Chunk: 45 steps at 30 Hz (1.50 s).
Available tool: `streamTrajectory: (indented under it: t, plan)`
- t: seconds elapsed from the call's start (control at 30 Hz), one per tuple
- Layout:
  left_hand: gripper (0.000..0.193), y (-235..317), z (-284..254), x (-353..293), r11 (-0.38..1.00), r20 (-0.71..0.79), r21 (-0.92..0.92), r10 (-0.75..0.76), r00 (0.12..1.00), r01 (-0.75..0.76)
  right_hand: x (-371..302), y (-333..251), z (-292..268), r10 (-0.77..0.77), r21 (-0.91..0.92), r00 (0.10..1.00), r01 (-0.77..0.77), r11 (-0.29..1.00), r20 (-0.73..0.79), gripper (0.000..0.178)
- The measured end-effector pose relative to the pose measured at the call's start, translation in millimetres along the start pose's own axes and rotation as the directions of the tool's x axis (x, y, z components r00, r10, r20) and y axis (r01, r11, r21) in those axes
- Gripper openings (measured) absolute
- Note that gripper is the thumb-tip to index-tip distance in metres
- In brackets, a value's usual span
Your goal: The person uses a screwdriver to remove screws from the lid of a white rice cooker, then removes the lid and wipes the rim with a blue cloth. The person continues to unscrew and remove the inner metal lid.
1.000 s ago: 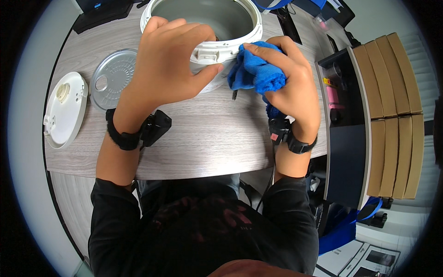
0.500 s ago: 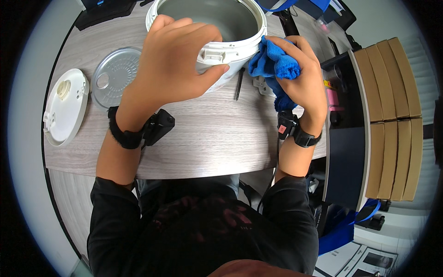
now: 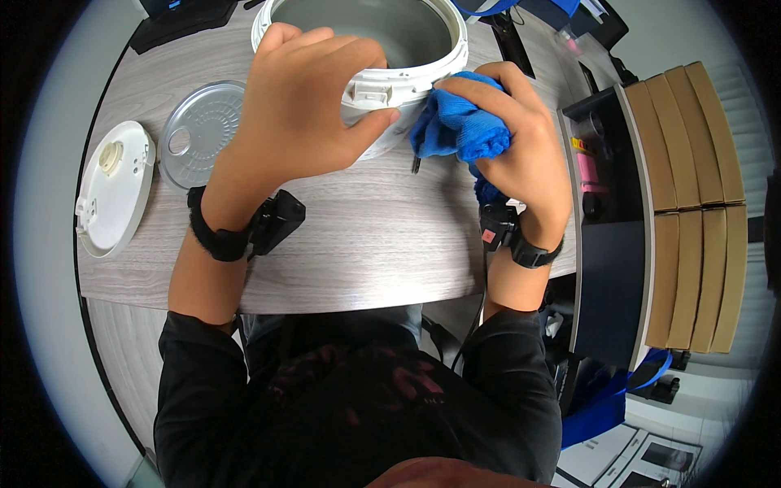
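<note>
A round white appliance body (image 3: 411, 84), its inside a deep grey bowl, stands at the far middle of the desk. My left hand (image 3: 305, 110) is closed over its near left rim, fingers over the edge and thumb against the outer wall. A bunched blue cloth (image 3: 460, 126) is gripped in my right hand (image 3: 525, 138), pressed to the outer wall just under the rim on the right. Part of a thin dark tool (image 3: 416, 165) shows beneath the cloth; the rest is hidden.
To the left lie a round perforated metal plate (image 3: 199, 130) and a white oval lid (image 3: 122, 195). Black electronics (image 3: 181, 23) sit at the far left. On the right, an open-fronted cabinet (image 3: 610, 244) borders the desk, with cardboard boxes (image 3: 695, 203) beyond.
My right hand and the blue cloth have shifted left along the outer wall, covering more of the dark tool. The appliance and my left hand have moved very slightly left.
</note>
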<state>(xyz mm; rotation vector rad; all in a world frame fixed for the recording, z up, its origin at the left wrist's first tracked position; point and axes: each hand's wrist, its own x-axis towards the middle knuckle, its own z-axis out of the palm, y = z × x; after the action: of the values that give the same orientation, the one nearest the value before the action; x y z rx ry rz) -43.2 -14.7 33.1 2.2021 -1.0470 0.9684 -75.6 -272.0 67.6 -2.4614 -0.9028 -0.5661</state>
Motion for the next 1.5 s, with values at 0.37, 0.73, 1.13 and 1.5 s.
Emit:
streamTrajectory:
  t: [0.37,0.73,1.13,1.5]
  plan:
    - [0.03,1,-1,1,1.0,0.029,0.007,-0.011,1.0,0.011,-1,12,-2,0.005,-0.018,0.999,-0.006,1.0,-0.032,0.064]
    - [0.03,1,-2,1,1.0,0.028,-0.001,-0.008,1.0,0.008,-3,26,1,0.025,-0.043,0.996,-0.029,0.999,-0.084,0.062]
    - [0.034,-1,-3,4,1.0,-0.008,-0.002,0.026,1.0,-0.026,-1,34,2,0.022,-0.008,0.997,-0.023,1.0,-0.07,0.064]
    - [0.03,-1,-6,5,0.999,-0.003,-0.035,0.022,1.0,-0.022,-1,27,3,0.002,0.113,1.0,0.001,0.994,-0.03,0.059]
